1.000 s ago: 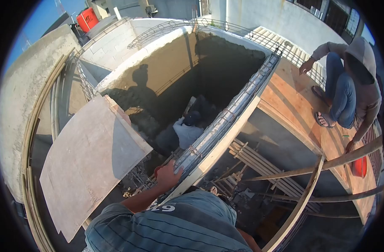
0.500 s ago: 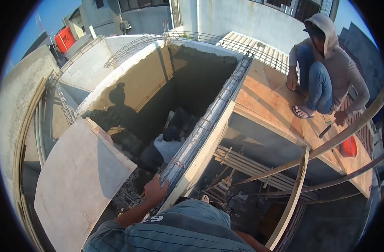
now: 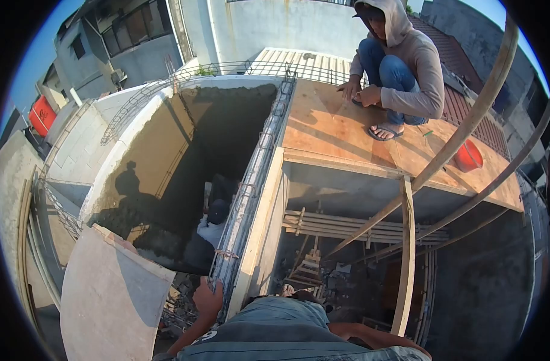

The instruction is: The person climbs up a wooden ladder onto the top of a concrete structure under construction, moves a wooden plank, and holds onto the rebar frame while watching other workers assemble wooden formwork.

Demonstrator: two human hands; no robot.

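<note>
My left hand (image 3: 208,299) rests at the near end of the rebar-topped wall (image 3: 246,195), its fingers curled on the edge. My right forearm shows at the lower right, but the hand is hidden. A person in a hooded top (image 3: 410,72) squats on the plywood deck (image 3: 335,135), both hands low by the knees. Down in the shadowed pit, another person with a dark cap (image 3: 218,210) is beside the wall's inner side. A loose pale board (image 3: 106,295) lies left of my hand.
A red bucket (image 3: 468,156) stands on the deck's right part. Slanting poles (image 3: 449,147) and an upright plank (image 3: 404,259) cross the open drop on the right. Bamboo scaffolding (image 3: 347,228) lies below. Curved rebar mesh (image 3: 133,111) runs along the far-left wall.
The view has swung right. The squatting person has brought both hands together near the knees, away from the bucket side. My left hand stays at the wall's near end.
</note>
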